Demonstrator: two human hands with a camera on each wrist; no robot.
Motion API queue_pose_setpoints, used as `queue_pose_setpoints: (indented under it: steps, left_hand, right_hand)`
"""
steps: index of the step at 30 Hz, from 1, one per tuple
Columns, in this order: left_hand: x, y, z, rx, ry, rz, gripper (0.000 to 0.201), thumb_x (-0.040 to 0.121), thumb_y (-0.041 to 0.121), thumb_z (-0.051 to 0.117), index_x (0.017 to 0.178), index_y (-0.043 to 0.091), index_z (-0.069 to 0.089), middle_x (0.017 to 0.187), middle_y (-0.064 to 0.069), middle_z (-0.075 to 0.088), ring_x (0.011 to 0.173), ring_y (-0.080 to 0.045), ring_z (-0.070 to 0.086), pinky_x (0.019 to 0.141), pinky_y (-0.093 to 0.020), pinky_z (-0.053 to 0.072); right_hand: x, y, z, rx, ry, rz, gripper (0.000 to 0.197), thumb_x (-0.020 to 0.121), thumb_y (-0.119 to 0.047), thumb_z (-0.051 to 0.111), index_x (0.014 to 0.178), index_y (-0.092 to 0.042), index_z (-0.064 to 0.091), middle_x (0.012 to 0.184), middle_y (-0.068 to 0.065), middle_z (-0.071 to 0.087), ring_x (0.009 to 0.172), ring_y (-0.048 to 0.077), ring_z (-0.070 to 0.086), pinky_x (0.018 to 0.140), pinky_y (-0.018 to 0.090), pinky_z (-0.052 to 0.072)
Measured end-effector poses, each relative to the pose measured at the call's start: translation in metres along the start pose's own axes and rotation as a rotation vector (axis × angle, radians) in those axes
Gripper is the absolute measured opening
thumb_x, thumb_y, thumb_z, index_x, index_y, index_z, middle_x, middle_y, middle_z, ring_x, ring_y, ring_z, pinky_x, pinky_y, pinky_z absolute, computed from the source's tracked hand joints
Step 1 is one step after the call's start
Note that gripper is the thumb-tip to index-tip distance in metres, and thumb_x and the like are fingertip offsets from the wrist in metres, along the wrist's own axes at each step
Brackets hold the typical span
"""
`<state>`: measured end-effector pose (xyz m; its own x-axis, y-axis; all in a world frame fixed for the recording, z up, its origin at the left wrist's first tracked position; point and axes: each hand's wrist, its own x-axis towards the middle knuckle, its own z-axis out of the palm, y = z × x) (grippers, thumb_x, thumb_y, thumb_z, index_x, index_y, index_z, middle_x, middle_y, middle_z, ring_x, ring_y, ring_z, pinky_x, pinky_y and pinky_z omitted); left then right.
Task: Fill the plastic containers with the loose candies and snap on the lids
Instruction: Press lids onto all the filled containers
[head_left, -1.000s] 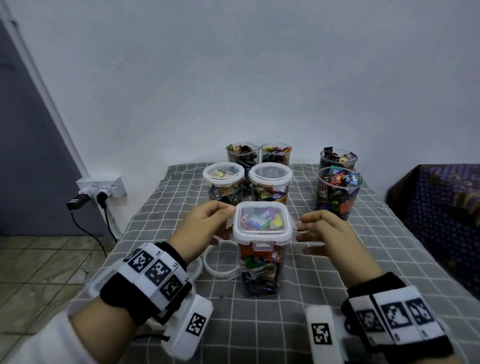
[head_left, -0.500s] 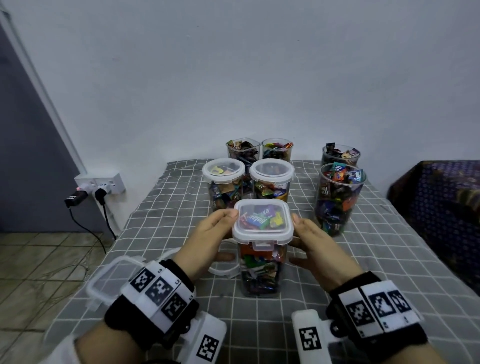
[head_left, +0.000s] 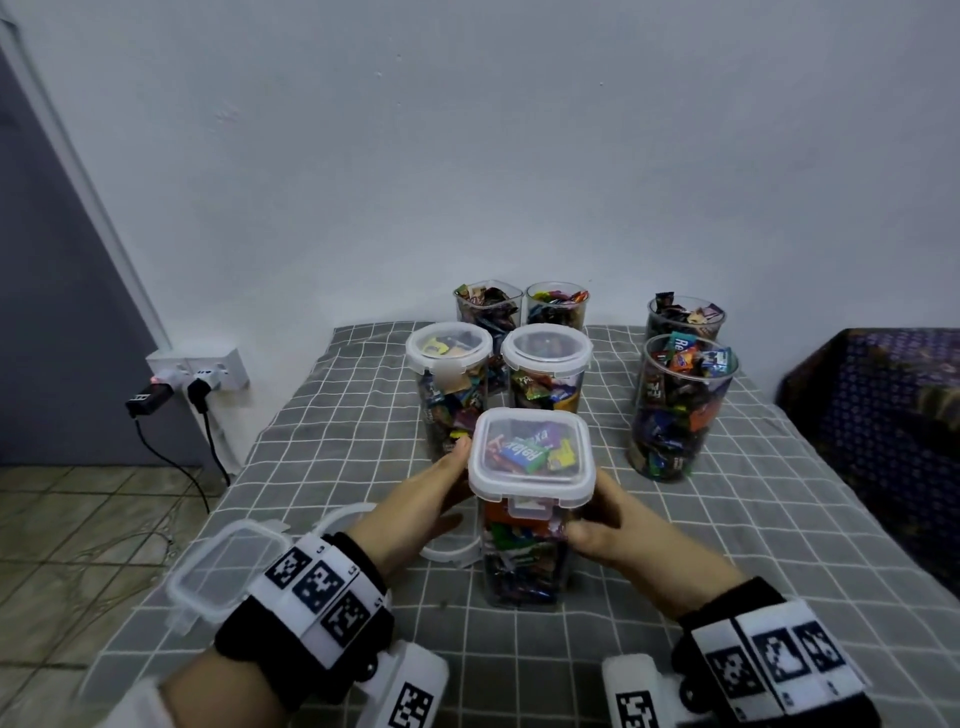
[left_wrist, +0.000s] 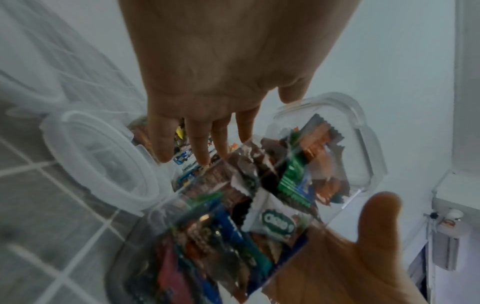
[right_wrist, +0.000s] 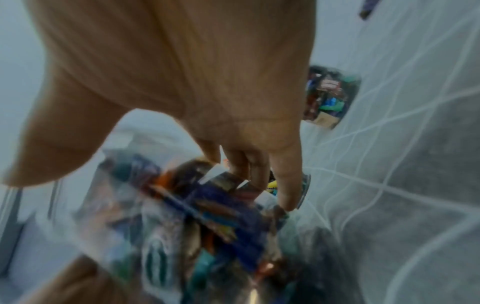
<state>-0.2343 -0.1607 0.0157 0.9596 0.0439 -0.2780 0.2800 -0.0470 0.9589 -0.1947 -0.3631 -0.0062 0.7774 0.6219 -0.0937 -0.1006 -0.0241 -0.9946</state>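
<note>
On checked cloth (head_left: 727, 519), lidded container (head_left: 524, 519) stands gripped between left hand (head_left: 415, 506) and right hand (head_left: 618, 530).

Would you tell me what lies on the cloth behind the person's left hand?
A round clear lid lies behind the left hand, beside the square container; the hand covers its middle.

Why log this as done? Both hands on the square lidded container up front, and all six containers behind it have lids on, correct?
Not quite. Both hands, left hand and right hand, are on the square container. But the head view shows only two lidded round containers; the other four are open.
</note>
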Motion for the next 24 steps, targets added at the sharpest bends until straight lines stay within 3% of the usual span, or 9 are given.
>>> queue_pose_setpoints:
  steps: [4, 10, 12, 14, 16, 17, 19, 20, 24]
  left_hand:
    - [0.005, -0.005, 0.001, -0.031, -0.042, -0.026, 0.088, 0.059, 0.076, 0.040, 0.132, 0.028, 0.051, 0.129, 0.009, 0.059, 0.122, -0.007, 0.050, 0.114, -0.040, 0.026]
    - [0.006, -0.008, 0.003, -0.002, -0.035, 0.035, 0.089, 0.061, 0.084, 0.043, 0.132, 0.032, 0.051, 0.128, 0.010, 0.060, 0.120, -0.007, 0.053, 0.114, -0.043, 0.027]
    - [0.005, -0.007, 0.002, 0.024, -0.047, 0.080, 0.081, 0.069, 0.077, 0.034, 0.136, 0.033, 0.046, 0.132, 0.010, 0.056, 0.122, -0.007, 0.051, 0.114, -0.041, 0.028]
    - [0.009, -0.003, 0.004, 0.035, -0.058, 0.169, 0.065, 0.082, 0.066, 0.031, 0.131, 0.029, 0.050, 0.134, 0.003, 0.055, 0.117, -0.007, 0.055, 0.106, -0.035, 0.037]
    - [0.010, 0.002, 0.007, 0.036, -0.058, 0.241, 0.054, 0.083, 0.065, 0.048, 0.116, 0.024, 0.055, 0.134, -0.010, 0.055, 0.101, -0.005, 0.063, 0.087, -0.026, 0.048]
    - [0.009, 0.002, 0.008, 0.060, -0.064, 0.296, 0.067, 0.070, 0.071, 0.060, 0.117, 0.023, 0.053, 0.133, -0.009, 0.056, 0.100, -0.005, 0.063, 0.083, -0.022, 0.050]
    - [0.003, -0.003, 0.011, 0.119, -0.085, 0.407, 0.098, 0.053, 0.072, 0.072, 0.132, 0.024, 0.042, 0.129, 0.004, 0.059, 0.114, -0.008, 0.058, 0.094, -0.026, 0.047]
    - [-0.001, -0.006, 0.011, 0.146, -0.085, 0.441, 0.102, 0.051, 0.069, 0.076, 0.136, 0.027, 0.039, 0.129, 0.007, 0.059, 0.119, -0.009, 0.056, 0.100, -0.031, 0.045]
    - [-0.002, -0.013, 0.013, 0.121, -0.035, 0.496, 0.086, 0.048, 0.051, 0.084, 0.125, 0.034, 0.049, 0.119, 0.012, 0.065, 0.113, -0.008, 0.059, 0.101, -0.037, 0.044]
  right_hand:
    - [0.003, 0.001, 0.006, -0.090, 0.056, -0.083, 0.079, 0.062, -0.010, 0.083, 0.128, -0.030, 0.043, 0.113, -0.026, 0.064, 0.109, -0.010, 0.055, 0.083, 0.006, 0.043]
    - [0.003, 0.001, 0.004, -0.083, 0.043, -0.099, 0.073, 0.064, -0.008, 0.078, 0.124, -0.032, 0.045, 0.110, -0.026, 0.065, 0.107, -0.011, 0.056, 0.079, 0.005, 0.044]
    - [0.003, 0.001, 0.004, -0.087, 0.037, -0.109, 0.073, 0.065, -0.008, 0.082, 0.124, -0.032, 0.045, 0.111, -0.027, 0.065, 0.108, -0.010, 0.056, 0.080, 0.005, 0.044]
    - [0.003, 0.003, 0.004, -0.101, 0.038, -0.104, 0.073, 0.063, -0.010, 0.083, 0.123, -0.033, 0.046, 0.112, -0.025, 0.065, 0.109, -0.008, 0.056, 0.081, 0.006, 0.044]
    - [0.003, 0.003, 0.004, -0.107, 0.047, -0.096, 0.074, 0.063, -0.013, 0.084, 0.123, -0.033, 0.047, 0.113, -0.023, 0.065, 0.110, -0.007, 0.056, 0.082, 0.008, 0.044]
    - [0.003, 0.004, 0.004, -0.112, 0.050, -0.099, 0.075, 0.063, -0.014, 0.084, 0.125, -0.033, 0.046, 0.116, -0.022, 0.064, 0.112, -0.006, 0.055, 0.084, 0.009, 0.045]
    - [0.003, 0.005, 0.003, -0.119, 0.058, -0.117, 0.076, 0.063, -0.014, 0.080, 0.129, -0.031, 0.044, 0.121, -0.018, 0.063, 0.116, -0.001, 0.054, 0.087, 0.011, 0.045]
    - [0.003, 0.006, 0.003, -0.120, 0.061, -0.128, 0.075, 0.064, -0.013, 0.078, 0.129, -0.029, 0.044, 0.122, -0.017, 0.062, 0.117, 0.000, 0.054, 0.087, 0.011, 0.045]
    - [0.002, 0.006, 0.005, -0.127, 0.055, -0.151, 0.072, 0.064, -0.011, 0.077, 0.126, -0.031, 0.046, 0.120, -0.020, 0.063, 0.115, -0.001, 0.055, 0.085, 0.010, 0.044]
